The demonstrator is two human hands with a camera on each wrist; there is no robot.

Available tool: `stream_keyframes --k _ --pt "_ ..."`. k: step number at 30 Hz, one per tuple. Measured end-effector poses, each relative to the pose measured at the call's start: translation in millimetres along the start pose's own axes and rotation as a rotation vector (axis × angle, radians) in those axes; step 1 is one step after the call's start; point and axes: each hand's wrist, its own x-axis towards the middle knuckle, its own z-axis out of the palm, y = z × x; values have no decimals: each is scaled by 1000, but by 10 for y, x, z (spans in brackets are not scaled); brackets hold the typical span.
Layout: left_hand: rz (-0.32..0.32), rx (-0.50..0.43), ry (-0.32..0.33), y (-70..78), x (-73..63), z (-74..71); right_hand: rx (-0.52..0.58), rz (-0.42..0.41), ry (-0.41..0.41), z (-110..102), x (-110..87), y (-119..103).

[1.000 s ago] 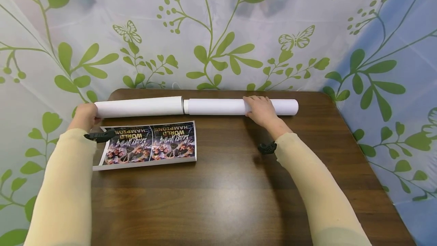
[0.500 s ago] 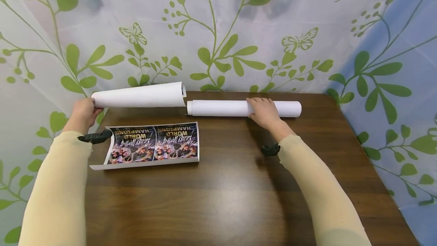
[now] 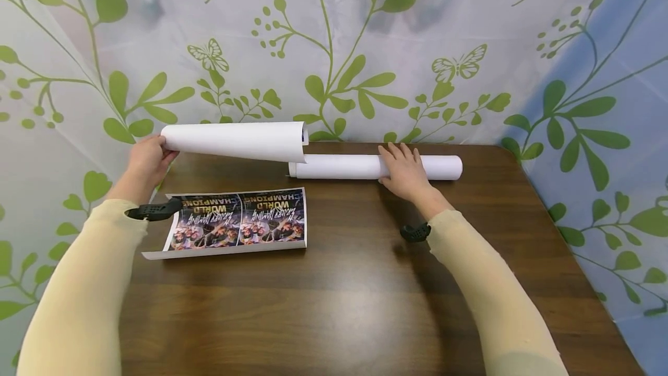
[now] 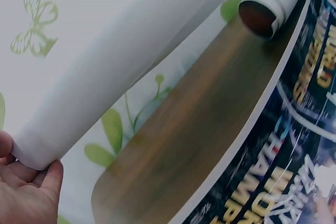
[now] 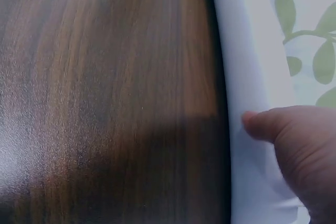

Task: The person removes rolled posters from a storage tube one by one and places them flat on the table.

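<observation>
My left hand [image 3: 148, 161] pinches the left end of a loosely rolled white paper [image 3: 235, 139], raised above the table's back edge. In the left wrist view, thumb and fingers grip that paper roll [image 4: 100, 82] at its end. The roll widens to the right, and its flared end overlaps the left end of a second white paper roll [image 3: 344, 167]. This second roll lies along the back of the table. My right hand [image 3: 404, 173] rests on it with spread fingers, and the right wrist view shows the thumb on the roll's [image 5: 247, 66] near side.
A printed poster sheet [image 3: 240, 219] with curled edges lies at the left of the brown wooden table [image 3: 355, 300]. Behind the table hangs a leaf-patterned curtain [image 3: 334, 33], close to its back edge.
The left paper roll has been lifted off the table, then shifted right over the second roll's end. The right hand stays on its roll, its fingers now more spread.
</observation>
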Motion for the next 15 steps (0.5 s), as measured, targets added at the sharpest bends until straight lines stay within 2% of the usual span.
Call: stream_keyframes --k 4,8,11,15 --pt "42 0 -35 -6 -24 108 27 -10 53 -29 1 -32" --pt "101 18 -26 -10 -83 247 133 -23 115 -103 -6 -108" --pt "176 42 -23 -19 -158 371 290 -25 163 -185 -25 -197" --pt "311 103 -55 -62 -290 552 595 9 209 -329 -80 -341"
